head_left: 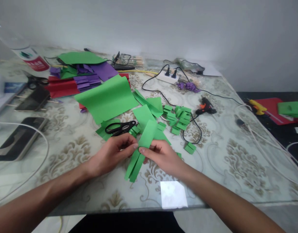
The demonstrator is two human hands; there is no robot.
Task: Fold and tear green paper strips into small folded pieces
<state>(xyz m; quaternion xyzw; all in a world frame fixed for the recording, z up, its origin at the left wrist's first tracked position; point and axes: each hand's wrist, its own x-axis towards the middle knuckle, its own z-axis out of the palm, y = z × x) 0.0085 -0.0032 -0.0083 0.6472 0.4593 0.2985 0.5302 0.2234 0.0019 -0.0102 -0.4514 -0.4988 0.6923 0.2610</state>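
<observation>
Between my two hands is a strip of green paper, split lengthwise at its near end into two tails. My left hand pinches its left edge between thumb and fingers. From the other side, my right hand grips the strip with the thumb on top; most of its fingers are behind the paper. Just beyond my left hand lie black-handled scissors, partly over green scraps. Several small folded green paper pieces are heaped beyond my right hand. A large curled green sheet rests behind the scissors.
Two phones and a white cable are on the left, near a tall bottle. Purple paper and red paper lie behind. A black glue gun and power strip trail cords. A yellow glue gun is far right.
</observation>
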